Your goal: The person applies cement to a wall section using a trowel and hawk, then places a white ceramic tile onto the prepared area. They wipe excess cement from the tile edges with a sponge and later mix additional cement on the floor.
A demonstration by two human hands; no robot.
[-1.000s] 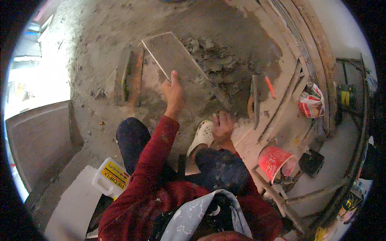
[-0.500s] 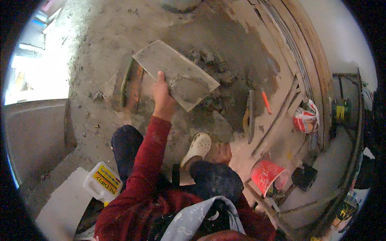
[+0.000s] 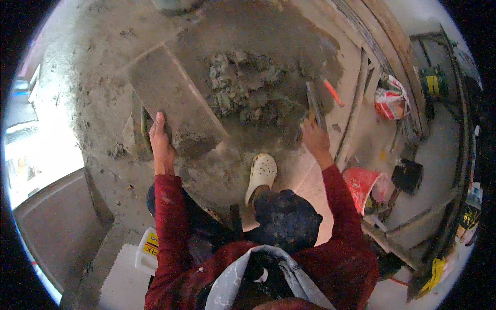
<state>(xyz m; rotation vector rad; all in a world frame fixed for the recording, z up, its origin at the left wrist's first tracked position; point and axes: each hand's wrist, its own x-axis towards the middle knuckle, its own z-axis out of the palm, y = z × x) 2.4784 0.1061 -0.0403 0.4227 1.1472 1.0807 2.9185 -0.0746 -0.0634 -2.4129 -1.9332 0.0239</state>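
Observation:
My left hand (image 3: 163, 145) grips a rectangular grey tile (image 3: 170, 93) by its near left edge, thumb on top. The tile is tilted, and a dark smear of mortar shows near its lower end. At the right, my right hand (image 3: 316, 138) is closed round the wooden handle of a trowel (image 3: 313, 101), whose long, narrow metal edge points away from me. Between the two hands, beyond my feet, lies a lumpy heap of wet grey mortar (image 3: 237, 88). Part of a curved-edged tool (image 3: 144, 124) shows from under the tile's left side.
An orange stick-like tool (image 3: 333, 93) lies right of the trowel. Farther right are a red-and-white bag (image 3: 391, 98), a tipped red bucket (image 3: 361, 188) and a black box (image 3: 407, 176). A white jug (image 3: 147, 253) stands by my left elbow. My pale clog (image 3: 262, 173) is near the mortar.
My right hand has moved from beside my right knee out to the trowel and closed on its handle. The tile in my left hand has swung left and turned more lengthwise.

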